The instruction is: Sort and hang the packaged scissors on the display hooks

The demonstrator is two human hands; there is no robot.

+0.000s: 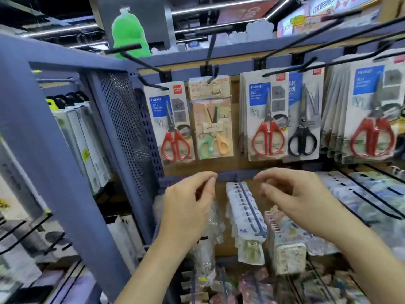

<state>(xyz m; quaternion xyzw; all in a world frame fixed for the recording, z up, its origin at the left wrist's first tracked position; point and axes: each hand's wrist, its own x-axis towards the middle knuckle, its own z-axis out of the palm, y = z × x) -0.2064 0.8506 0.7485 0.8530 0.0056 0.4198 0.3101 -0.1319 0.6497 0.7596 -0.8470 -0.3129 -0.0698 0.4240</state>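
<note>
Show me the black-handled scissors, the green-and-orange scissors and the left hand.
black-handled scissors (303, 128): head view, where the handles meet.
green-and-orange scissors (219, 139): head view, orange handle.
left hand (186, 207): head view, back of the hand.

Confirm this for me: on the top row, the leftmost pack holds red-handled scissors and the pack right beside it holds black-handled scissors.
Wrong on the second pack. In the head view, the leftmost pack does hold red-handled scissors, but the pack beside it holds scissors with one green and one orange handle. The black-handled scissors hang further right.
</note>
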